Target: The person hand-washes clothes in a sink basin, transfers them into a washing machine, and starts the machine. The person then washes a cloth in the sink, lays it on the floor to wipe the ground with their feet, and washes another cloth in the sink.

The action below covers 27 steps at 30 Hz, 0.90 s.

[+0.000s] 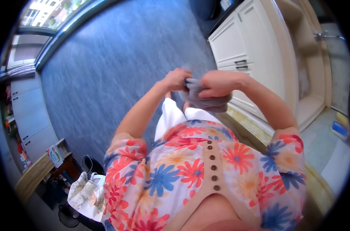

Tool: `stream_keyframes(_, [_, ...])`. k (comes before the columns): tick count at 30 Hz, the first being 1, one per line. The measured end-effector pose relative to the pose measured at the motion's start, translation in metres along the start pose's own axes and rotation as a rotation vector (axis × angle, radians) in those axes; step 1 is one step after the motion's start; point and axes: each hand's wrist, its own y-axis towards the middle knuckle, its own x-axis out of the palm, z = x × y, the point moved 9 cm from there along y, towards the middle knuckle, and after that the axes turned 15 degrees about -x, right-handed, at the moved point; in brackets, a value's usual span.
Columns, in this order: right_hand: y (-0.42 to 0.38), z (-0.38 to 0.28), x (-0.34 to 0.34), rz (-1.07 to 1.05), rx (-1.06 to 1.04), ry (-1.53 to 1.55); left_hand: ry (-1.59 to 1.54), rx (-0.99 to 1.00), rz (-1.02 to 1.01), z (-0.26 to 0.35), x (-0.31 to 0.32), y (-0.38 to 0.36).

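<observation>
In front of the body, above the legs, one bunched grey cloth (211,102) is held in the air by two hands. Its upper right part is gripped by the right hand (219,83), with the fingers bent closed over the folds and the thumb pressed alongside. Its left edge, where a dark patch is seen, is grasped by the left hand (178,79), whose fingers are curled in; the fingertips are blurred. Part of the cloth is hidden by the right hand, and the view of the two feet below is partly blocked by the cloth.

Beneath it, one pair of white trousers (171,117) is seen, and nearer the camera one flowered shirt (171,173) with a column of at least five buttons. Beyond the hands, a grey-blue floor (117,57) is spread. To the right, one white cabinet (230,42) is fitted with two dark handles placed close together, and farther right one blue-and-yellow object (339,129) is seen on a ledge. At the lower left, one printed white bag (84,194) is set down near one upright box (55,156). At the upper left, the floor is bounded by a window (48,15).
</observation>
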Motion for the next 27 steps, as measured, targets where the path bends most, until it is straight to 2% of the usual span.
stream_keyframes(3, [-0.025,0.0,-0.015,0.031,0.016,0.04,0.008,-0.178,0.192,-0.038,-0.019,0.0])
stream_keyframes(4, [-0.033,0.007,-0.02,0.046,0.032,0.047,-0.01,-0.176,0.286,-0.049,-0.027,-0.003])
stream_keyframes(7, [-0.052,0.033,-0.028,0.212,0.006,0.203,-0.227,-0.347,0.374,-0.079,-0.048,-0.021])
stream_keyframes(11, [-0.069,0.048,-0.03,0.18,0.16,0.086,-0.542,-0.37,0.483,-0.096,-0.081,-0.048])
stream_keyframes(16, [-0.083,0.076,-0.046,0.256,0.349,-0.179,-0.258,-0.162,0.706,-0.061,-0.14,-0.076])
stream_keyframes(17, [-0.085,0.074,-0.052,0.261,0.378,-0.254,-0.268,-0.16,0.7,-0.058,-0.146,-0.079])
stream_keyframes(20, [-0.093,0.067,-0.077,0.53,0.363,-0.464,-0.378,-0.151,0.659,-0.062,-0.153,-0.081])
stream_keyframes(23, [-0.104,0.056,-0.103,0.727,0.248,-0.49,-0.577,-0.187,0.53,-0.072,-0.152,-0.07])
stream_keyframes(25, [-0.114,0.058,-0.115,0.87,0.215,-0.214,-0.613,-0.282,0.371,-0.074,-0.149,-0.069])
stream_keyframes(27, [-0.121,0.063,-0.125,0.98,0.156,0.071,-0.558,-0.34,0.307,-0.077,-0.152,-0.07])
